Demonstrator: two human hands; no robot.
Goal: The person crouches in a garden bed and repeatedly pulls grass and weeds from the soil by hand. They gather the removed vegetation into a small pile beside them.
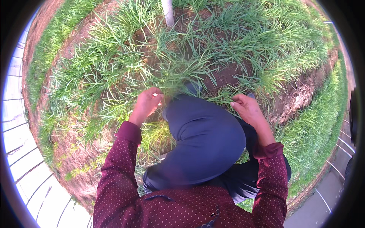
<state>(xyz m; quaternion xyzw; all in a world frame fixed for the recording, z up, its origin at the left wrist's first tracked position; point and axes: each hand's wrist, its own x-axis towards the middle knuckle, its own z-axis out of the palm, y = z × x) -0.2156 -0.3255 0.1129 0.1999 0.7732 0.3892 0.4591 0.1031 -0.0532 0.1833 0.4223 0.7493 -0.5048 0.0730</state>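
Note:
My left hand (pixel 147 103) is raised beside the knee, thumb against curled fingers, with blurred green blades near its fingertips; whether it grips any of them I cannot tell. On the other side of the knee is my right hand (pixel 245 107), its thumb and forefinger close together at the tips of some leaves. Whether anything is pinched there is unclear. Narrow-leaved green plants (pixel 182 72) grow in tufts in front of both hands, with brown soil (pixel 225 75) showing between them. Yellowish leaves (pixel 155 134) stand below my left hand.
My bent leg in dark blue trousers (pixel 205 136) lies between the hands. A pale post (pixel 168 12) rises from the soil ahead. Crumbled soil (pixel 298 101) forms a strip at right. White sheeting with dark ribs (pixel 25 159) curves along the left, and pale hoops (pixel 323 201) stand at lower right.

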